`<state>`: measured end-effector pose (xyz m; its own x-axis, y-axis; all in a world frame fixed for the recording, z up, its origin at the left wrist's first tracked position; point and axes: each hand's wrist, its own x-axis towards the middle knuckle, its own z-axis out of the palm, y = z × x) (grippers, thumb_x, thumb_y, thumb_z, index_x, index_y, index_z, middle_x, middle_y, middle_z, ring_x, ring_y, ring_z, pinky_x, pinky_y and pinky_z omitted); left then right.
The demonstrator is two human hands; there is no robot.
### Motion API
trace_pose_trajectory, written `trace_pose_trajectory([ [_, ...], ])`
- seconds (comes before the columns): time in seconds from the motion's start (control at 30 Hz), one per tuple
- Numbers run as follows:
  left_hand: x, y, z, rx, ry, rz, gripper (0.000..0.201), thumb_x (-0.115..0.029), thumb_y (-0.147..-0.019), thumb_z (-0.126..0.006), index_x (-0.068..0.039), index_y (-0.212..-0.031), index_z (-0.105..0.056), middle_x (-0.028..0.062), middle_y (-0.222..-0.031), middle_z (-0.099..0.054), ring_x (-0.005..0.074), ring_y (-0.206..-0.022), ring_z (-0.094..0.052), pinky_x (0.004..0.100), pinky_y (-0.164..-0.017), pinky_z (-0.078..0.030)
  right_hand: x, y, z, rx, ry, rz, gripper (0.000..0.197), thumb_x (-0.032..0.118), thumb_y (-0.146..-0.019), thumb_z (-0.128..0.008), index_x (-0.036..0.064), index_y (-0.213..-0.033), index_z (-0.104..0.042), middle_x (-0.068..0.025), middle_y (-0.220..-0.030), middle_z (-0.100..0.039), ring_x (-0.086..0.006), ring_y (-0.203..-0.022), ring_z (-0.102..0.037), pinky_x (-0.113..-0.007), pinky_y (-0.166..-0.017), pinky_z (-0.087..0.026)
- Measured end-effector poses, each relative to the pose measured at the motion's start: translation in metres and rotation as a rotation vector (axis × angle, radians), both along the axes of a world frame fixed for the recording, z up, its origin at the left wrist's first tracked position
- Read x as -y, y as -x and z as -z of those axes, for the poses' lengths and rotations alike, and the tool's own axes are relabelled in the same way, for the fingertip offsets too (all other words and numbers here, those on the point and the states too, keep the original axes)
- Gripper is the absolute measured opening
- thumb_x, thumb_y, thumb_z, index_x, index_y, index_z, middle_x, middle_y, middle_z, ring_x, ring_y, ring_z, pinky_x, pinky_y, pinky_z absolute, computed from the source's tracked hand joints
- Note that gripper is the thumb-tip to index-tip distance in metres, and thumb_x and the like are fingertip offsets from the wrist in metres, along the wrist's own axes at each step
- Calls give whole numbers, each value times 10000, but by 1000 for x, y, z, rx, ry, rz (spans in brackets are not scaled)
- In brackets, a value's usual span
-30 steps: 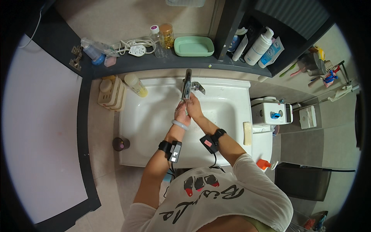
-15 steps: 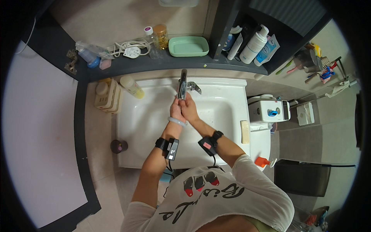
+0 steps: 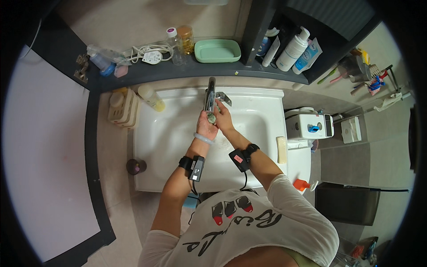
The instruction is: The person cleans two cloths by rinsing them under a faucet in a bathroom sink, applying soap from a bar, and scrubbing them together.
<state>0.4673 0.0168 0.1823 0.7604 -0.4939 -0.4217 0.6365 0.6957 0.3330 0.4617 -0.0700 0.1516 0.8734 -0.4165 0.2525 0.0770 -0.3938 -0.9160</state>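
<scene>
Under the chrome faucet (image 3: 210,99) my left hand (image 3: 206,127) is turned palm up, a grey-white bangle on its wrist. A small pale green, rounded thing (image 3: 211,119) lies in its fingers; its kind does not show. Close against it on the right is my right hand (image 3: 225,120), fingers stretched up beside the spout, near the faucet lever (image 3: 225,98). Part of the right fingers is hidden, and I cannot tell whether they touch the lever. Both hands are over the white sink basin (image 3: 178,171). Each forearm carries a strapped black box.
A yellowish bottle (image 3: 151,98) and a beige basket (image 3: 123,109) stand at the sink's left back. On the dark shelf are a green soap dish (image 3: 217,50), cables and bottles. A cream bar (image 3: 281,150) lies on the right rim; a dark cup (image 3: 136,167) is at the left.
My hands have parted slightly; the right one has shifted up and right toward the lever. The pale green thing now shows in my left hand.
</scene>
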Motion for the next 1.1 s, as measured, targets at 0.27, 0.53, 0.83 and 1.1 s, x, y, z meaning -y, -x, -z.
trace_pose_trajectory([
  [0.27, -16, -47, 48, 179, 82, -35, 315, -314, -897, -391, -50, -964, -549, 72, -946, -582, 188, -909, -548, 317, -831, -444, -31, 30, -35, 77, -221, -295, 321, 130, -881, -454, 16, -1180, -478, -180, -1242, -444, -297, -1166, -397, -330, -961, -311],
  [0.53, 2, -7, 3, -49, -6, 267, 382, -332, -910, -331, -71, -1167, -439, 73, -1139, -496, 208, -1081, -459, 394, -933, -375, 20, 22, -46, -5, 191, -173, 264, 108, -843, -460, -11, -1070, -525, -175, -1140, -517, -355, -1008, -498, -348, -879, -382],
  [0.83, -17, -38, 34, 67, 157, 87, 353, -303, -902, -346, -25, -976, -549, 87, -861, -580, 230, -822, -555, 375, -767, -457, -24, 30, -61, -15, -40, -367, 350, 120, -809, -494, -6, -1135, -491, -218, -1177, -471, -365, -1072, -459, -376, -902, -378],
  [1.1, -19, -27, 32, 117, 391, 152, 381, -387, -884, -383, -69, -985, -566, 71, -888, -611, 204, -815, -571, 328, -745, -461, -5, 21, -33, -2, 90, -230, 355, 141, -843, -460, 13, -1175, -450, -228, -1165, -470, -389, -1049, -467, -354, -912, -360],
])
